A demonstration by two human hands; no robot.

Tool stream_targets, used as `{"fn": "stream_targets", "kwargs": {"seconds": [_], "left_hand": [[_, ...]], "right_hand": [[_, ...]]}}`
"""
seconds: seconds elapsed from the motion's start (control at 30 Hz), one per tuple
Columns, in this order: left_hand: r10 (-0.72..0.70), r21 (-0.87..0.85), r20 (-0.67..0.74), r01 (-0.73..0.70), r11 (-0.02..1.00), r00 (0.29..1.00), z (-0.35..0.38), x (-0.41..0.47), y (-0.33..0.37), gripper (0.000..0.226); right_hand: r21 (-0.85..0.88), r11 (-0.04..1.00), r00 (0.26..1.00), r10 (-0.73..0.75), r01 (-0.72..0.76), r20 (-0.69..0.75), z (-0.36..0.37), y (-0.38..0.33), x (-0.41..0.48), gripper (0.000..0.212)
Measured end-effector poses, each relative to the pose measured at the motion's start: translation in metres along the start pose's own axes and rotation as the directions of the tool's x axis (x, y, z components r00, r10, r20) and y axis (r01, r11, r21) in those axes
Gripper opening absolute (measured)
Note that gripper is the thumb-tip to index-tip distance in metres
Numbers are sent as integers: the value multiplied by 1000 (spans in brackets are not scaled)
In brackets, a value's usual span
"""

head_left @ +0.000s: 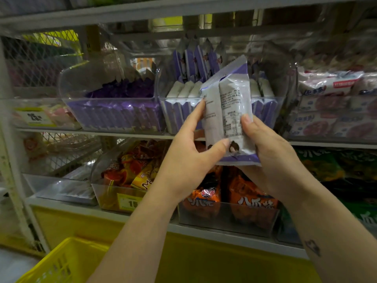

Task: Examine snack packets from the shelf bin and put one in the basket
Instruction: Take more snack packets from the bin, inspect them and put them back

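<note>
- snack packet point(228, 111): centre of frame, held up in the air in front of the shelf bin point(177, 119), upright with a slight tilt. White with purple ends, fine-print side faces the camera.
- left hand point(189, 158): grips the packet's lower left, thumb pressed on the front near the bottom, forefinger stretched up along the left edge.
- right hand point(271, 154): grips the right edge, thumb on the front at mid height, other fingers hidden behind the packet.
- shelf bin: clear plastic, middle shelf, rows of the same purple-and-white packets standing on edge inside.
- basket point(61, 262): yellow, lower left corner of frame, well below the packet; only part of it is in view.
- purple-packet bin point(114, 111): just left of the shelf bin.
- orange packets point(251, 201): lower shelf, under the hands.
</note>
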State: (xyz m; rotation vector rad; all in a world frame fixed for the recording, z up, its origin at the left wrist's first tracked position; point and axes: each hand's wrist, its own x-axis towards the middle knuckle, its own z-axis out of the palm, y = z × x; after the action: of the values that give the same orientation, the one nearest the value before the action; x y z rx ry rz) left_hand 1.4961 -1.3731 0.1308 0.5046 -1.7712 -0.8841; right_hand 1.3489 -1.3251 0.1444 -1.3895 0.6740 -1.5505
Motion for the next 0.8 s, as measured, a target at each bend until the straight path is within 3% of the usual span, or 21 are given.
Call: {"fn": "stream_targets", "kwargs": {"seconds": [0.23, 0.33, 0.47, 0.67, 0.73, 0.8], "left_hand": [[96, 86, 19, -97, 992, 995, -7, 8, 44, 87], [146, 15, -4, -146, 989, 989, -14, 17, 62, 80], [80, -150, -37, -85, 985, 996, -19, 28, 73, 78], [10, -319, -193, -72, 945, 981, -13, 38, 82, 38], [61, -288, -207, -121, 950, 976, -13, 39, 83, 29], [105, -244, -196, -152, 958, 975, -10, 39, 83, 24]], "right_hand": [[-75, 995, 997, -67, 71, 47, 18, -45, 7, 45], [-57, 991, 990, -124, 121, -63, 23, -65, 17, 48], [-85, 985, 954, -164, 148, -250, 30, -79, 33, 35], [-436, 900, 957, -114, -14, -266, 28, -85, 48, 38], [-586, 810, 954, -154, -28, -259, 21, -88, 51, 59], [-644, 764, 971, -187, 49, -148, 16, -92, 52, 79]]}}
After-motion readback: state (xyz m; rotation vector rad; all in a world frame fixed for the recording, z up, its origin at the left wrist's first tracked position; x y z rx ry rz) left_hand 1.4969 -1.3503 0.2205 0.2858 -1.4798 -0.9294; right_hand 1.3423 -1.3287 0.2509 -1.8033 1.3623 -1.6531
